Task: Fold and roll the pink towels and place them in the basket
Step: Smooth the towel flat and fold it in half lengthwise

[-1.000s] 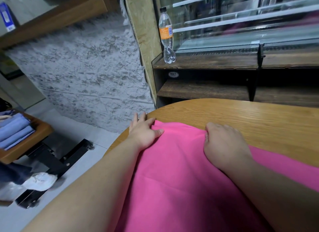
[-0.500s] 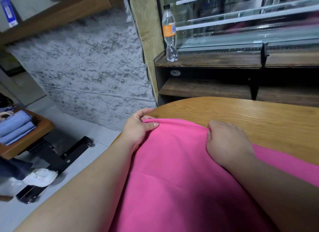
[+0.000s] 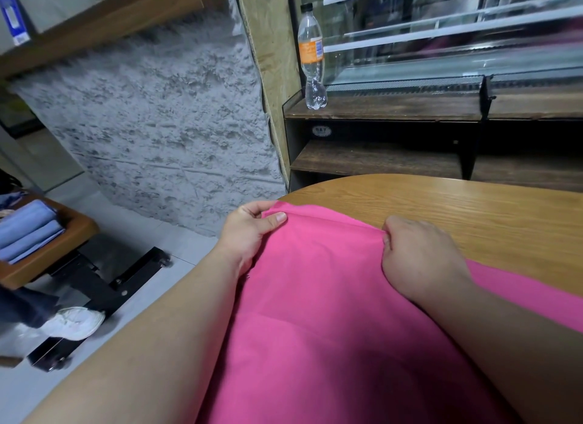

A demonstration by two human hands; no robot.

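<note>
My left hand and right hand, apart, each pinch the far edge of the soft pink cloth towel lying on the rounded wooden table; I should lift evenly and align edges squarely.

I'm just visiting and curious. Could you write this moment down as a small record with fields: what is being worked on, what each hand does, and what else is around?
towel: pink, spread on the table, not yet rolled
table: wooden, rounded end
left hand: pinches the towel's far left corner, thumb on top
right hand: grips the towel's far edge, fingers curled
bottle: clear, orange label, upright on the shelf beyond the table
blue cloths: folded, in a brown tray at far left
</note>
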